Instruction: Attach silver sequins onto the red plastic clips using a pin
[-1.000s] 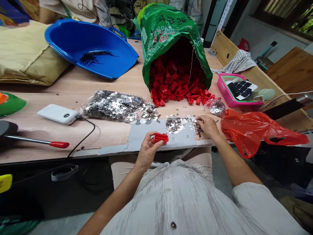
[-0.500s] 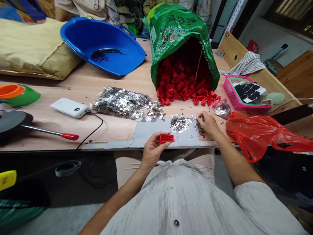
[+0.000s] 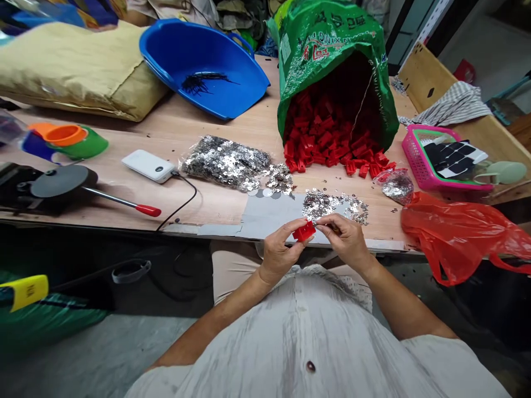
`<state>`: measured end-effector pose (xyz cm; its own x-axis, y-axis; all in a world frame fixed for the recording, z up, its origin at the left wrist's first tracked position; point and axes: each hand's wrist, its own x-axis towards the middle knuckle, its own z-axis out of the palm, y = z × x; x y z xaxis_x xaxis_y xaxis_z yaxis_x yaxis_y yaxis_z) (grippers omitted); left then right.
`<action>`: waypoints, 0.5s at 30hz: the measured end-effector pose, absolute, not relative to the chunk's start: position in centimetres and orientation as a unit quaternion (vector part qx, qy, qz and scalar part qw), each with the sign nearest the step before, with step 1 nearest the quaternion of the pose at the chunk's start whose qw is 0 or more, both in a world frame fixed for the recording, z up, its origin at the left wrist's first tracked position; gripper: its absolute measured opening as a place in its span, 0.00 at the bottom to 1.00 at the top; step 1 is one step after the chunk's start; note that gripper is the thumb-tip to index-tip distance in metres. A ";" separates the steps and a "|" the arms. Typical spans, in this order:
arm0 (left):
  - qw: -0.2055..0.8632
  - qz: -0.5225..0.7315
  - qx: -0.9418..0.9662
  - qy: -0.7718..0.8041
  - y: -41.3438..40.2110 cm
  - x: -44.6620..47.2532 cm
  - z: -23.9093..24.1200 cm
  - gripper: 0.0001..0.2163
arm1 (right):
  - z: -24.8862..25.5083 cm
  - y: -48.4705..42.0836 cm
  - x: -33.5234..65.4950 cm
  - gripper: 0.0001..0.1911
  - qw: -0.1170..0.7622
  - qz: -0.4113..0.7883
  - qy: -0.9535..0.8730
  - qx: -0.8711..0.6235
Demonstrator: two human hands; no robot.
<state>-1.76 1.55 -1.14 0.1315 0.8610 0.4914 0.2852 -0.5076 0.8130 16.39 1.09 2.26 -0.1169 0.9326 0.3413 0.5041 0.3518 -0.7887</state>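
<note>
One change is noted: the right hand (image 3: pixel 347 242) has moved from the metal pieces (image 3: pixel 319 204), nearside of the green sack (image 3: pixel 332 61), to the red part (image 3: pixel 304 231); work has apparently passed from pickup to the part itself. The part is located farther nearside of the sack, pinched by the left hand (image 3: pixel 282 247). The right fingertips, pressed together, adjoin its free end; their contents cannot be determined.

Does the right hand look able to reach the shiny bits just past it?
Probably yes: the right hand is close to the shiny bits, and most lie uncovered, though its fingers are at the red piece in the left hand.
</note>
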 end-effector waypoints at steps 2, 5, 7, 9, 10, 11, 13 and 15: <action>0.256 0.516 0.711 0.403 1.5 -1.7 -0.8 0.15 | 2.1 1.1 16.1 0.05 0.432 0.223 -0.733 -0.475; 0.239 0.524 0.721 0.386 1.3 -1.7 -0.7 0.16 | 1.9 1.3 16.1 0.07 0.425 0.212 -0.755 -0.451; 0.238 0.525 0.724 0.380 1.2 -1.6 -0.7 0.16 | 1.8 1.4 16.2 0.08 0.417 0.217 -0.759 -0.451; 0.241 0.524 0.719 0.387 1.1 -1.5 -0.9 0.16 | 1.9 1.4 16.1 0.08 0.415 0.227 -0.755 -0.454; 0.244 0.526 0.714 0.392 1.0 -1.5 -0.9 0.16 | 1.9 1.3 16.0 0.08 0.418 0.233 -0.751 -0.455; 0.247 0.529 0.709 0.395 0.9 -1.5 -1.0 0.15 | 1.9 1.3 16.0 0.08 0.422 0.239 -0.747 -0.454; 0.254 0.536 0.701 0.395 0.7 -1.4 -1.1 0.16 | 1.8 1.1 15.8 0.08 0.432 0.253 -0.737 -0.455; 0.261 0.537 0.698 0.394 0.6 -1.4 -1.1 0.16 | 1.7 1.0 15.7 0.08 0.436 0.277 -0.722 -0.461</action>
<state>-1.42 0.63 -1.07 0.1118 0.8316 0.5439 0.2698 -0.5522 0.7888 15.72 0.96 1.68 -0.1947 0.9070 0.3735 0.4251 0.4212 -0.8012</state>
